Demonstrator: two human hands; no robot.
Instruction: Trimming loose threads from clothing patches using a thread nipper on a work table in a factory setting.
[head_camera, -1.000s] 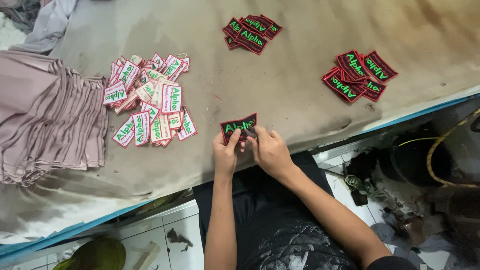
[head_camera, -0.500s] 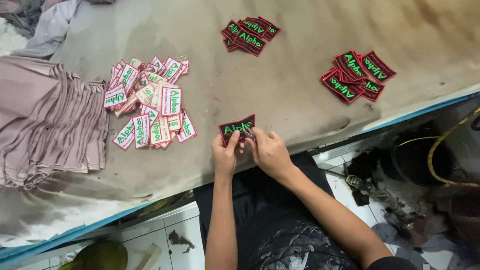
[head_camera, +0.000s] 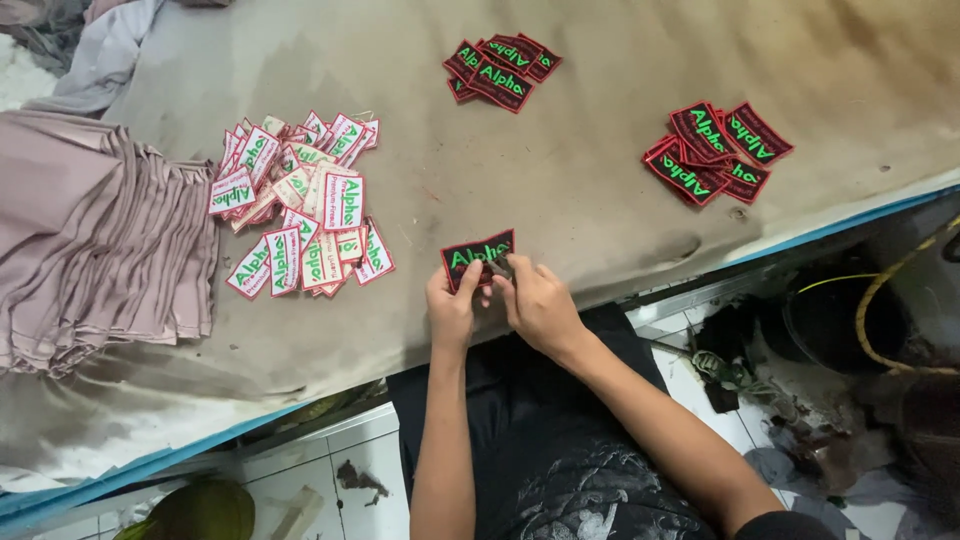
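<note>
Holding one black patch (head_camera: 478, 258) at the near edge of the table (head_camera: 600, 200), the left hand (head_camera: 452, 308) pinches its lower left corner with fingers closed, while the right hand (head_camera: 535, 300) closes its fingertips on the right edge. Keep the patch flat and supported from both sides, and work in small pinches. Two piles of black patches (head_camera: 500, 68) (head_camera: 715, 150) lie further back, white labels (head_camera: 295, 205) to the left, beside folded mauve cloth (head_camera: 90, 240). The stained covering is worn; tiled floor (head_camera: 330, 470) shows below.
</note>
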